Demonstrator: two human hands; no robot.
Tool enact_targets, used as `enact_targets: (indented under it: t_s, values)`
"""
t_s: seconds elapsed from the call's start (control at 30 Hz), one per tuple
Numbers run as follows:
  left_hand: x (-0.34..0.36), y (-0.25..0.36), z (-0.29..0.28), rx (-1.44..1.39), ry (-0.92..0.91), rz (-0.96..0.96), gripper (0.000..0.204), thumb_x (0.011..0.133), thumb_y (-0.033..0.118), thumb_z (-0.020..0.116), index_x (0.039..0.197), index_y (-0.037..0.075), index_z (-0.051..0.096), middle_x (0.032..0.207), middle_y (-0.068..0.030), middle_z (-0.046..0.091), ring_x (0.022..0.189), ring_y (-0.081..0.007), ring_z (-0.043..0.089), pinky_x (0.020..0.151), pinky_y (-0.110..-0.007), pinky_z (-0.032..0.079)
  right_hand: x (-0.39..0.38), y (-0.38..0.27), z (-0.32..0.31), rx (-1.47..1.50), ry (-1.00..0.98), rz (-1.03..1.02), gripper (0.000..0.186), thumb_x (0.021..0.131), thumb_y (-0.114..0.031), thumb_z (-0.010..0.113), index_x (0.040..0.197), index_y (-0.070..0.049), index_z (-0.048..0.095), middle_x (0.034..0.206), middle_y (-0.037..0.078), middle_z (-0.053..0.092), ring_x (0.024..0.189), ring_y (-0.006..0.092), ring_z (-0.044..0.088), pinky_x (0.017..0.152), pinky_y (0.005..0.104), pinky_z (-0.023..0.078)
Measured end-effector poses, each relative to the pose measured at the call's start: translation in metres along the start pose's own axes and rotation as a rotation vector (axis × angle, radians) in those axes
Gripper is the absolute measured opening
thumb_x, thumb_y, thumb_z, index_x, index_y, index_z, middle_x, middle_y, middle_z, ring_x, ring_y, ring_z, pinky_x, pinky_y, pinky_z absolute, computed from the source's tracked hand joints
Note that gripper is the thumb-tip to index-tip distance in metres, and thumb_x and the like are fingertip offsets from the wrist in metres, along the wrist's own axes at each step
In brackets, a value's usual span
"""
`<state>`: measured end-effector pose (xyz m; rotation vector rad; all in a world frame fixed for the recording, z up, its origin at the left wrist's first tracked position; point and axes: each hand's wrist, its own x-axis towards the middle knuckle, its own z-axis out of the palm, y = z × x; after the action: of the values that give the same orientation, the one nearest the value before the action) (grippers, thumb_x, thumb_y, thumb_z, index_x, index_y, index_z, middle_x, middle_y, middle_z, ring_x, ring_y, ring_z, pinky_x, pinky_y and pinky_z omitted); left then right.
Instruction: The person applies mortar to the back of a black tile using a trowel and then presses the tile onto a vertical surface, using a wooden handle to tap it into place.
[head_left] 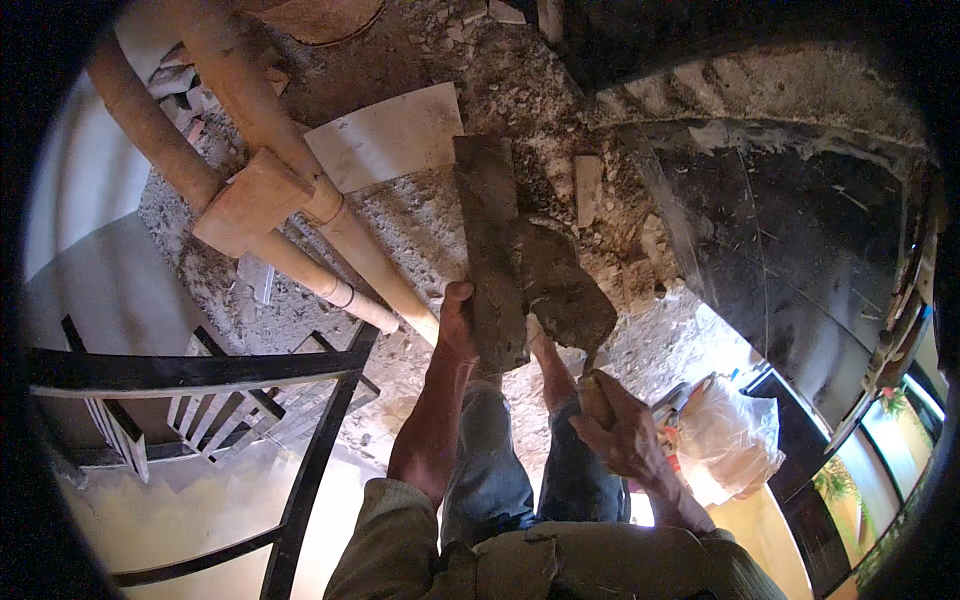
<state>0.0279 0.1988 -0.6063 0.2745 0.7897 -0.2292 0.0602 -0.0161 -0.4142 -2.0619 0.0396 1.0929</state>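
Observation:
My left hand [455,330] grips the side of a long, narrow, dark grey strip [485,230], coated in what looks like mortar and held upright in front of my legs. My right hand [620,430] is wrapped round the short handle of a trowel [595,395]. Its broad blade [565,285], covered in grey-brown mortar, lies against or very close to the right side of the strip; I cannot tell which. One bare foot [552,370] shows below, between the strip and my right hand.
Bamboo poles [240,80] with a wooden block [250,200] slope down at the left, above a black metal railing [200,365]. A pale sheet [385,130] lies on rubble ahead. At the right are a dark panel [780,230] and a plastic bag [740,440].

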Motion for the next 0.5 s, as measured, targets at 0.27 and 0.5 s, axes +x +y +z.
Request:
enact_targets:
  t_s: [0.27, 0.5]
  values:
    - [0.0, -0.002, 0.019, -0.226, -0.19, -0.059, 0.063, 0.076, 0.025, 0.064, 0.132, 0.002, 0.047, 0.113, -0.0152, 0.063, 0.094, -0.0266, 0.067, 0.08, -0.041, 0.058, -0.009, -0.042, 0.007, -0.231, 0.085, -0.029, 0.051, 0.085, -0.019, 0.066, 0.125, 0.006, 0.046, 0.101, 0.029, 0.061, 0.089, 0.0425, 0.063, 0.075, 0.0455, 0.05]
    - [-0.002, 0.002, 0.035, -0.113, -0.254, -0.079, 0.073, 0.074, 0.027, 0.063, 0.138, 0.002, 0.04, 0.118, -0.0159, 0.06, 0.099, -0.0298, 0.065, 0.089, -0.044, 0.056, -0.026, -0.045, 0.019, -0.364, 0.104, 0.023, 0.057, 0.086, -0.018, 0.064, 0.13, 0.009, 0.038, 0.1, 0.028, 0.059, 0.087, 0.0448, 0.061, 0.071, 0.0487, 0.049]
